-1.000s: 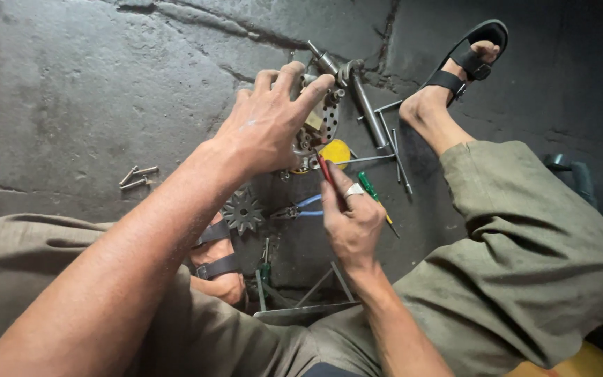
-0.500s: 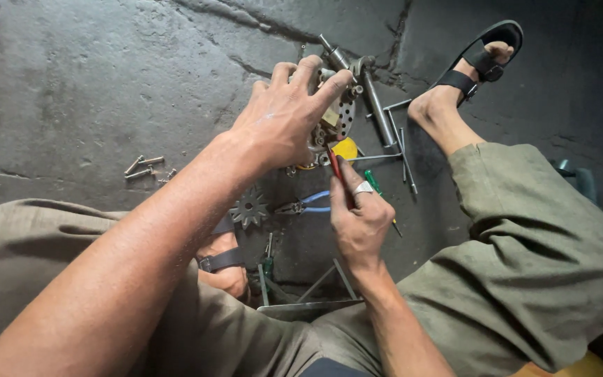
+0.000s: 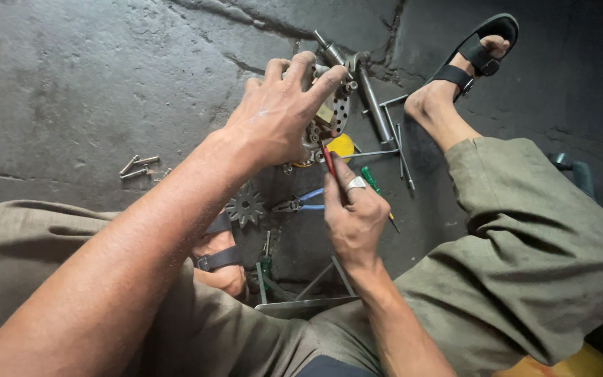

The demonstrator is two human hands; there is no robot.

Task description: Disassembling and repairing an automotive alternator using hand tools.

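My left hand [image 3: 282,115] grips a round metal part with a perforated disc [image 3: 334,112] resting on the dark concrete floor, fingers curled over its top. My right hand [image 3: 354,213] is closed around a thin red-handled tool [image 3: 329,162] whose tip points up into the part. A silver ring sits on one finger of that hand. A yellow object [image 3: 343,145] lies just under the disc, partly hidden by the hands.
A toothed sprocket [image 3: 245,205], blue-handled pliers [image 3: 305,203] and a green screwdriver [image 3: 370,179] lie near my right hand. Metal shafts and rods [image 3: 375,105] lie beside my sandalled right foot [image 3: 474,56]. Loose bolts [image 3: 137,166] sit at left. My left sandalled foot [image 3: 221,262] is below.
The view has shifted slightly; both hands stay on the metal part and the red tool, with the left fingers settling further over the disc's top.
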